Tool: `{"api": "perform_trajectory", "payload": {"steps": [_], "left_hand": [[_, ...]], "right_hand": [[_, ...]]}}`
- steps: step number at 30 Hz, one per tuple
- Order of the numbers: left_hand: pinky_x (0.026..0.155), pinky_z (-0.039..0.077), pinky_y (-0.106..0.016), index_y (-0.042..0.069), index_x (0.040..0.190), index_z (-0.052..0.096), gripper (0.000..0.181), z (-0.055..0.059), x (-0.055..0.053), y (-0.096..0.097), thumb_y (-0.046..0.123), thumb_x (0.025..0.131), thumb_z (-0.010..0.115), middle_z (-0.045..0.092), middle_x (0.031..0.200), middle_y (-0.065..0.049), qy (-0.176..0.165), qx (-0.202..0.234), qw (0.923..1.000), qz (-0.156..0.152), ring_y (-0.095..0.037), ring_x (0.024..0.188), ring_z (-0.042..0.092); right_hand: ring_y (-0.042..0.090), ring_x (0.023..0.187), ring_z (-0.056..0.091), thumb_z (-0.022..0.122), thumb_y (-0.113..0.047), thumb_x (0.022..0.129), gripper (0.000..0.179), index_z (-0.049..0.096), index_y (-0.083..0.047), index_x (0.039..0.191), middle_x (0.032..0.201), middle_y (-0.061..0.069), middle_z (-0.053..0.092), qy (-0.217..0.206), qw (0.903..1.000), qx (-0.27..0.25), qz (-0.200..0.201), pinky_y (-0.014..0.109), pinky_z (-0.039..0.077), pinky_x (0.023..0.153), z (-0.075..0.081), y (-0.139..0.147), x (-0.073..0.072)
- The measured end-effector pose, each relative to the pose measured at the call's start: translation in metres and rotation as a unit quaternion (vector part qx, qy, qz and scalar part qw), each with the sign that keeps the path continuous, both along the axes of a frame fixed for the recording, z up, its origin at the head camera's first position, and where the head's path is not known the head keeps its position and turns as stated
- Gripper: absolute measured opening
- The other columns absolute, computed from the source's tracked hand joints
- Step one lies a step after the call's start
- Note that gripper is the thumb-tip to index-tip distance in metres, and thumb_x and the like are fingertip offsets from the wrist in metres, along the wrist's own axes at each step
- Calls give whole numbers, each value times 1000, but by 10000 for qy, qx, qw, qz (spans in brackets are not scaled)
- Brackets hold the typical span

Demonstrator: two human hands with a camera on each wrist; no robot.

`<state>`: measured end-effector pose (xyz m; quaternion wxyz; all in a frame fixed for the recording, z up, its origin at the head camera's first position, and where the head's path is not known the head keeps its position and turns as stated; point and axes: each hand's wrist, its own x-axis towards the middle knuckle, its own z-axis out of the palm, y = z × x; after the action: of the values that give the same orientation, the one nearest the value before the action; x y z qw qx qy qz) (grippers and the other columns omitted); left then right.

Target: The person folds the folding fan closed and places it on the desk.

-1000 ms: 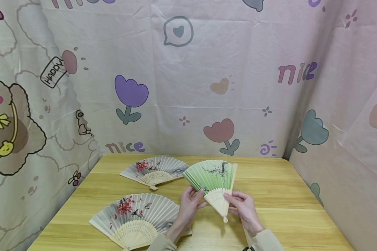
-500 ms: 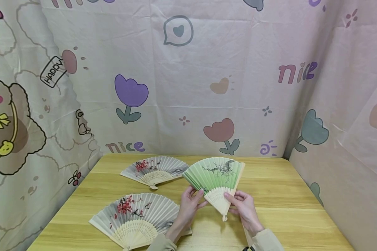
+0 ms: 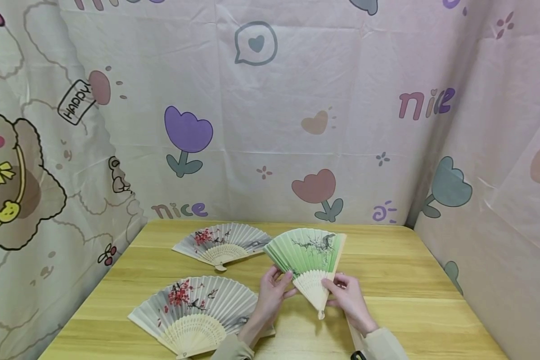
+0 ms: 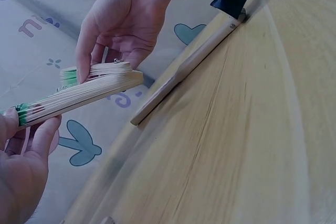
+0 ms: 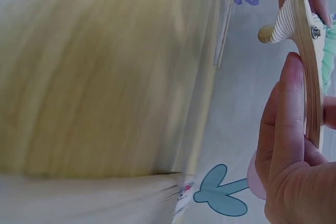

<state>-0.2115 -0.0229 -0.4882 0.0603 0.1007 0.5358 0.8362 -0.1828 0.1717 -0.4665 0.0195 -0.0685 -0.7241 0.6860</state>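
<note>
A green folding fan with a dark branch print is held partly spread above the table, its pale ribs meeting at a pivot that points down toward the person. My left hand pinches its left edge between thumb and fingers. On the other edge, my right hand grips the ribs, thumb in front and fingers behind. Seen edge-on in the left wrist view, the ribs are stacked close together. The right wrist view shows the metal pivot pin near the fan's end.
Two spread grey fans with red blossoms lie on the wooden table: a near one partly behind my left forearm, and a far one. A slim pale wooden strip lies under my right forearm. Printed cloth hangs around the table.
The green fan's right edge swings outward, spreading it wider, then comes back in slightly with my right hand. My left hand and the two grey fans stay in place.
</note>
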Motion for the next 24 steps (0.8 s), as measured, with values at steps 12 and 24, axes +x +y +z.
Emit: {"api": "perform_trajectory", "payload": {"steps": [12, 24], "left_hand": [[88, 66, -30, -11, 142, 40, 49, 1, -2, -2, 9, 101, 58, 58, 127, -20, -157, -54, 9995, 254, -16, 103, 70], [86, 67, -33, -8, 141, 40, 53, 1, -3, -2, 16, 99, 63, 61, 124, -17, -206, -84, 9994, 277, -16, 100, 71]], "right_hand": [[10, 67, 68, 72, -10, 91, 26, 65, 15, 97, 76, 0, 70, -47, 9968, 78, 791, 32, 69, 64, -1, 4, -1], [11, 64, 67, 69, -8, 93, 30, 61, 20, 99, 77, 6, 70, 81, 9955, 287, 895, 32, 69, 62, 4, 1, 2]]}}
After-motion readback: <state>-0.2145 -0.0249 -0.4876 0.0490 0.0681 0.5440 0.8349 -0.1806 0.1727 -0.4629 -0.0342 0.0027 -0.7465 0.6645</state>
